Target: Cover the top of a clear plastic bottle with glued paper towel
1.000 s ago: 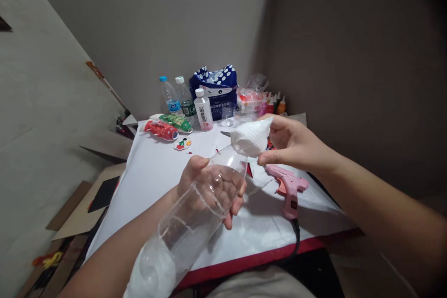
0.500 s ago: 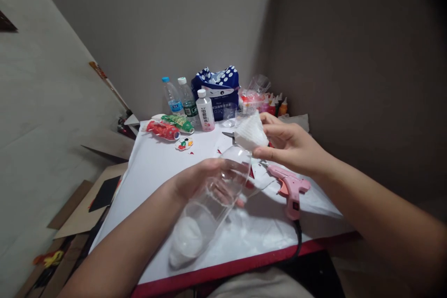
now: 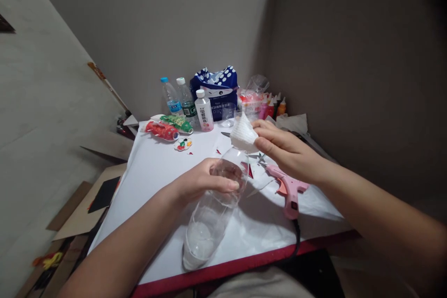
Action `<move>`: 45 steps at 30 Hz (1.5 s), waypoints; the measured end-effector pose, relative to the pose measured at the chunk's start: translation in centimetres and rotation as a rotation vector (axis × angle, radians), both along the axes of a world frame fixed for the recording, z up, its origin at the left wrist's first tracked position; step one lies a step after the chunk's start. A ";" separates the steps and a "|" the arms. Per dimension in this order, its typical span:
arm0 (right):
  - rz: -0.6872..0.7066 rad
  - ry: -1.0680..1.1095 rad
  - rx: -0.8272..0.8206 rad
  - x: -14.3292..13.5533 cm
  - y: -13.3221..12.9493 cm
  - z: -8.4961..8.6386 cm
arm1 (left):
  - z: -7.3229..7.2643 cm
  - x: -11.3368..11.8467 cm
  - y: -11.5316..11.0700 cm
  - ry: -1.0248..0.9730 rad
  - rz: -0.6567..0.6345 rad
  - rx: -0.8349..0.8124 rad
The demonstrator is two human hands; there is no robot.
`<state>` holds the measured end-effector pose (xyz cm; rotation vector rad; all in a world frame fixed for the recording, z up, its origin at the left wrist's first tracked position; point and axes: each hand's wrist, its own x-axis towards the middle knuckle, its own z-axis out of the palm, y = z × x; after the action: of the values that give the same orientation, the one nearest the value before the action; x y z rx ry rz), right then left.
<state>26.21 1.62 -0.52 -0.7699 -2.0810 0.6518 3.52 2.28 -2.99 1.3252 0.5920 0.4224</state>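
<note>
My left hand (image 3: pixel 204 180) holds a clear plastic bottle (image 3: pixel 213 216) over the middle of the worktop (image 3: pixel 150 191), its fingers curled partway round the upper part and the thumb lying across the front. The bottle tilts, its whitish lower end pointing toward the near edge, which has a red border (image 3: pixel 209 274). My right hand (image 3: pixel 281 146) pinches a white textured piece (image 3: pixel 243 134), the fingers nearly together on its right side, just at the bottle's upper end; I cannot tell whether the two touch.

A pink glue gun (image 3: pixel 288 186) lies toward the right edge, its black cord (image 3: pixel 297 237) running over the near edge. By the far left corner lie a red painted bottle (image 3: pixel 161 130) and a green one (image 3: pixel 177 123), touching or almost so, with a paint-spotted white piece (image 3: pixel 182 144) just nearer me. Along the far edge stand three capped bottles (image 3: pixel 204 111) and a blue package (image 3: pixel 214 98); small paint bottles (image 3: pixel 281 108) crowd toward the far right corner.
</note>
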 end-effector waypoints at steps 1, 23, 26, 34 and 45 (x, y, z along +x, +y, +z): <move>-0.004 -0.015 0.012 0.0 0.0 0.0 | 0.0 0.0 0.0 0.005 -0.009 0.009; -0.080 -0.031 0.184 -0.6 0.1 -0.9 | -0.4 0.0 -0.3 0.036 0.022 0.049; -0.076 -0.031 0.196 -0.7 0.0 -0.9 | -0.5 0.1 -0.3 0.021 0.011 0.047; -0.108 -0.022 0.240 -1.2 0.4 -1.5 | -1.2 0.1 -0.1 -0.015 0.030 0.022; -0.178 -0.041 0.262 -1.5 0.6 -2.4 | -1.6 0.5 0.0 0.010 0.057 -0.006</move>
<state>24.76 2.24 -2.94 -0.8106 -2.0534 0.2613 4.02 2.32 -4.56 1.3078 0.6406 0.4603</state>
